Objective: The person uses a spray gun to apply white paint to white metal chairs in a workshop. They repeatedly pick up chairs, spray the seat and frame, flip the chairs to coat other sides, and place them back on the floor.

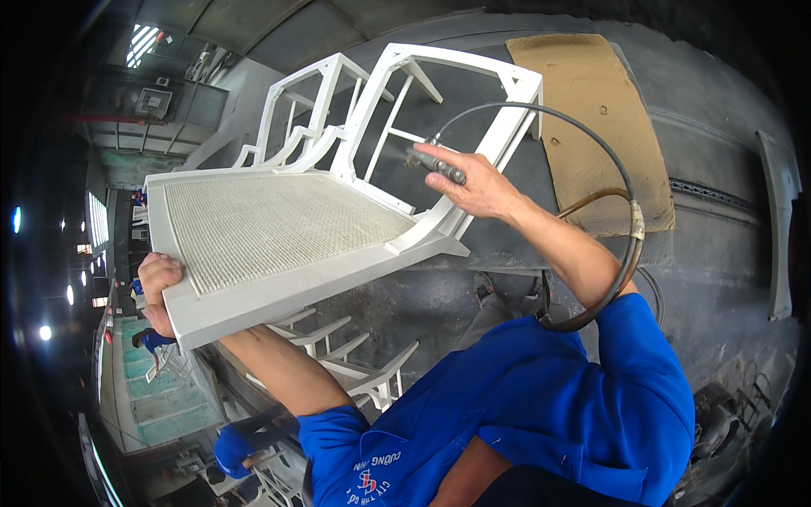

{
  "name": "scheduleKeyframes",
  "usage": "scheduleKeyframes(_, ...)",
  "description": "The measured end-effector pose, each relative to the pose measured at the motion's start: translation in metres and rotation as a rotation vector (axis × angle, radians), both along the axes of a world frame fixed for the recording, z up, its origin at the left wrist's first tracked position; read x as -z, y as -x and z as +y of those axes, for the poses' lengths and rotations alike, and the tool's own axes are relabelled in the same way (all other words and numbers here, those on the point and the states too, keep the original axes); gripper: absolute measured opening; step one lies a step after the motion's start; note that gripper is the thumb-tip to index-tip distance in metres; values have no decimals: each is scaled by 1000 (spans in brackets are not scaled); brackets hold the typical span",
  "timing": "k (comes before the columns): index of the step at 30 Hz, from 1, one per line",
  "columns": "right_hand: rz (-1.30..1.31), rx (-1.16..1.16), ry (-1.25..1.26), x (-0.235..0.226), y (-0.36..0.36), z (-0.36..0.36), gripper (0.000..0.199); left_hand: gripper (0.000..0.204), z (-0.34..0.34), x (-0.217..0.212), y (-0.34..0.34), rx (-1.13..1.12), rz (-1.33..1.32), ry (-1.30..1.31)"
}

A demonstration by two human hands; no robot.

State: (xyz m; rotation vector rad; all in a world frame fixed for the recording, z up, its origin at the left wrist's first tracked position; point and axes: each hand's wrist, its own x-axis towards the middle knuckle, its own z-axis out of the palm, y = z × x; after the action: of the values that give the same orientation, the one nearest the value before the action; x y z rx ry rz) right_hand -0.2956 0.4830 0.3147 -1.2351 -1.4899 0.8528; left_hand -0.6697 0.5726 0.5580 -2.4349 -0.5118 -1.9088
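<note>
From where I stood, the white chair point(355, 266) lay tilted across the front of the grey worktop point(507, 245), its back and woven panel point(287, 220) jutting past the edge. The left hand point(160, 286) was clasped around the outer corner of the back. The right hand point(477, 188) had its fingers wrapped around a slim grey hand tool point(438, 165), aimed over the open seat frame; whether its tip touched wood, I couldn't tell.

I judged the step in hand to be a pass with that tool over the seat end, one hand steadying, the other steering. The next move called, I thought, for a firm hold on the corner and care around the joints.

A black hose point(623, 165) looped up from the tool and down by the right arm, and could have snagged on a leg. A second white chair frame point(325, 80) stood just behind, crowding the far side. A cardboard sheet point(591, 152) lay to the right; more white frames point(384, 372) sat below the worktop.
</note>
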Motion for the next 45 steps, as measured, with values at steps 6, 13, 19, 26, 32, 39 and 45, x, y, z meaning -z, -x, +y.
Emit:
scheduleKeyframes(6,82,-3,53,3,8,-3,56,48,-2,1,-7,6,-11,-24)
scheduleKeyframes(13,135,282,85,-5,5,22,59,52,-1,1,-8,29,-22,-6)
scheduleKeyframes(19,71,539,-41,-9,21,11,58,53,-6,6,-24,-5,-91,-34)
scheduleKeyframes(26,-91,783,-91,-13,64,-14,56,58,-9,11,-31,-79,-44,-120)
scheduleKeyframes(32,17,827,-95,-9,121,29,53,70,-8,7,-27,35,37,-142)
scheduleKeyframes(39,-65,1064,-19,-16,144,4,53,80,-16,-4,-26,-11,149,-102)
scheduleKeyframes(45,-181,1206,-7,-18,152,-35,53,74,-10,-3,-24,93,155,-137)
